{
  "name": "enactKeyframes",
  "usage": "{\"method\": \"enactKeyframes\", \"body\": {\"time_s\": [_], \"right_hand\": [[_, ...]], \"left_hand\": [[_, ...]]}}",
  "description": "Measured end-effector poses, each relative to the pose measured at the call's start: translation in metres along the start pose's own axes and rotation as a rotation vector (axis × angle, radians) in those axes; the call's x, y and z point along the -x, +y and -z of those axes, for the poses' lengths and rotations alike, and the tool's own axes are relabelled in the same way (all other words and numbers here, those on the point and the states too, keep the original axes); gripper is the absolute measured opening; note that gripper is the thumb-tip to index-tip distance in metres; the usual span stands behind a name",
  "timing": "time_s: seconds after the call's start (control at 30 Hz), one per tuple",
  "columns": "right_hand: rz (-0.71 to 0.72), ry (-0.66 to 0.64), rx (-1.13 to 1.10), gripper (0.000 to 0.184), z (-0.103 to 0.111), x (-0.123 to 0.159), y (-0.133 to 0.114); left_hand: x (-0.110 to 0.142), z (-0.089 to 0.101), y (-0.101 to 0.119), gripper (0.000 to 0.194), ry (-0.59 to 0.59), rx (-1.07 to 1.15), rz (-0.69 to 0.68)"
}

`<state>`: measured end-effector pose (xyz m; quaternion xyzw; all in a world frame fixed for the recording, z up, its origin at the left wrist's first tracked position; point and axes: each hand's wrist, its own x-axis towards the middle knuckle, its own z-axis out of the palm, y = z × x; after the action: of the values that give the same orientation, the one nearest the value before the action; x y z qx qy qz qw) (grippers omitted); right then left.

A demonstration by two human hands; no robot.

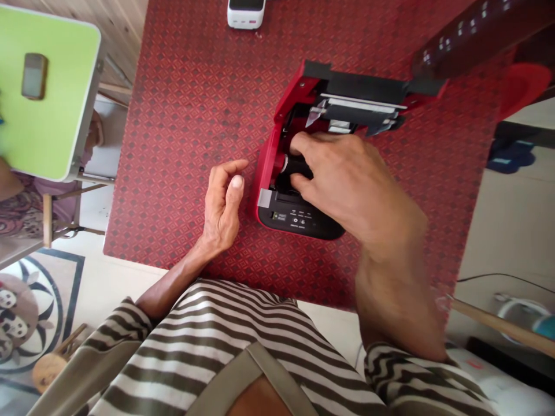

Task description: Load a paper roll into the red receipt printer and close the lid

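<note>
A red and black label printer (269,167) stands on the red patterned table with its lid (364,86) raised. My right hand (347,179) reaches down into its body. Thumb and fingers close around a dark cylindrical roll (299,166) lying across the inside; the hand covers most of it. A clear strip hangs under the lid. Just left of the printer, my left hand (223,199) rests over the table, apart from it, fingers loosely bent, thumb free and nothing held.
A white device (246,14) sits at the table's far edge (191,17). A dark glossy object (477,37) leans in at the upper right, near a red rounded thing (524,86). At left, a green table (65,127) carries a phone (34,76), with a person partly visible beside it.
</note>
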<state>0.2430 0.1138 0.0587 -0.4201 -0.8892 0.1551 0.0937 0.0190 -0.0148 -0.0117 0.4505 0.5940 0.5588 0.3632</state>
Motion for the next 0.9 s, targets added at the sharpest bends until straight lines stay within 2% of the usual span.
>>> {"method": "enactKeyframes", "body": {"time_s": [0.13,0.33,0.47,0.57,0.67,0.77,0.9], "right_hand": [[-0.002,0.022,0.072,0.027,0.008,0.008,-0.007],[-0.056,0.312,0.016,0.026,0.042,0.048,-0.038],[-0.109,0.429,-0.215,0.026,0.058,0.085,-0.032],[-0.203,0.639,-0.422,0.033,0.043,0.116,-0.009],[-0.315,0.793,-0.643,0.043,0.014,0.144,0.013],[-0.486,0.801,-0.823,0.042,-0.018,0.162,0.025],[-0.535,0.691,-0.872,0.038,-0.052,0.164,0.031]], "left_hand": [[0.000,0.000,0.001,0.056,-0.008,-0.001,0.022],[-0.002,-0.001,-0.002,0.057,-0.013,0.029,0.032],[-0.002,0.001,0.000,0.062,-0.041,0.030,0.065],[-0.002,0.004,0.001,0.064,-0.050,0.009,0.051],[-0.002,0.006,-0.001,0.069,-0.044,-0.050,-0.003],[-0.003,0.006,-0.004,0.070,-0.053,-0.133,-0.056],[-0.005,0.007,-0.009,0.065,-0.067,-0.209,-0.133]]}}
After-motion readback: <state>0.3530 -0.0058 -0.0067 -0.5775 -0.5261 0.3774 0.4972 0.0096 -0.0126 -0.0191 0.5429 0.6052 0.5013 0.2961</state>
